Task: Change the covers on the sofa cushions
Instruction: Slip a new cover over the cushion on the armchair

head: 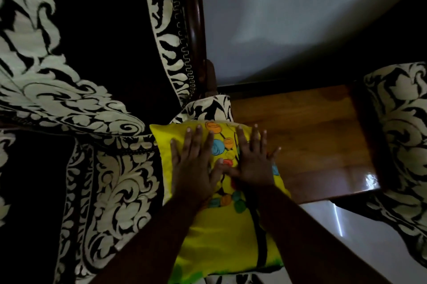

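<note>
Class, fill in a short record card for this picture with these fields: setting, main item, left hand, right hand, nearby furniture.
setting: dim room, black-and-cream patterned sofa
main item: yellow cushion with coloured round shapes, lying at the sofa's armrest
left hand: left hand flat on the cushion, fingers straight
right hand: right hand flat on the cushion beside the left, fingers spread
nearby furniture: glossy wooden table; a second patterned seat to the right
</note>
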{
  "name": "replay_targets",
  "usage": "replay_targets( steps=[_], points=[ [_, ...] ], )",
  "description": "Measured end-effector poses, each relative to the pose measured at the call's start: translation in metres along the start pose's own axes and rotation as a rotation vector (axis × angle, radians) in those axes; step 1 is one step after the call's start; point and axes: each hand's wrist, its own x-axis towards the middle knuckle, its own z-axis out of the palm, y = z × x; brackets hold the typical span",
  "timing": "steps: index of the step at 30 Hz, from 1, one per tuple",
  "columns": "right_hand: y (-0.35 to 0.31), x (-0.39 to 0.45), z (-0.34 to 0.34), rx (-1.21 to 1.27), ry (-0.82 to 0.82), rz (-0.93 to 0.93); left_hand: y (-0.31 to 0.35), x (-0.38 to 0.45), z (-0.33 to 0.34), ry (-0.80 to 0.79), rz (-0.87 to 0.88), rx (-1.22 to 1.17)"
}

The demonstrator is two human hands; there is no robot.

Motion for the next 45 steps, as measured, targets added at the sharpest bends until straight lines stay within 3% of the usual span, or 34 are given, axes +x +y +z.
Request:
replay_targets(
  steps=[3, 8, 13, 17, 20, 23, 27, 34, 37, 39, 41, 43, 45],
  points=[
    [0.01, -0.012, 0.004, 0.054, -0.042, 0.003, 0.007, -0.009, 0.008, -0.099, -0.06, 0.066],
    [0.057, -0.072, 0.018, 0.146, -0.121, 0.22, 0.057, -0.05, 0.019, -0.155, 0.117, 0.008],
    [-0.001, -0.042, 0.015, -0.003, -0.042, 0.106, -0.017, -0.031, 0.025, -0.281, -0.047, 0.123],
    [-0.034, -0.008, 0.007, -0.036, -0.002, 0.025, -0.052, -0.006, 0.026, -0.338, -0.153, 0.06],
    [-0.023, -0.009, 0.009, 0.032, -0.016, -0.007, -0.045, -0.006, 0.024, -0.331, -0.143, 0.04],
    [-0.002, -0.069, 0.027, 0.027, -0.018, 0.04, -0.016, -0.06, 0.028, -0.327, -0.079, 0.113],
    [0.018, -0.129, 0.027, -0.002, -0.143, 0.021, 0.011, -0.112, 0.02, -0.344, -0.008, 0.14],
    [-0.003, -0.039, -0.006, 0.045, -0.119, 0.037, -0.016, -0.022, 0.006, -0.376, -0.201, 0.046],
    [-0.005, -0.044, -0.029, 0.041, -0.077, 0.026, -0.004, -0.014, -0.02, -0.42, -0.208, 0.028],
    [-0.003, -0.087, -0.039, 0.052, 0.086, -0.067, 0.006, -0.038, -0.038, -0.351, -0.193, 0.011],
    [-0.006, -0.15, -0.037, 0.058, 0.193, -0.18, 0.01, -0.075, -0.05, -0.18, -0.263, -0.07],
    [-0.01, -0.202, -0.015, -0.016, 0.142, -0.232, 0.018, -0.121, -0.049, -0.003, -0.339, -0.155],
    [-0.011, -0.225, 0.014, -0.098, 0.092, -0.175, 0.037, -0.176, -0.035, 0.049, -0.202, -0.16]
  ],
)
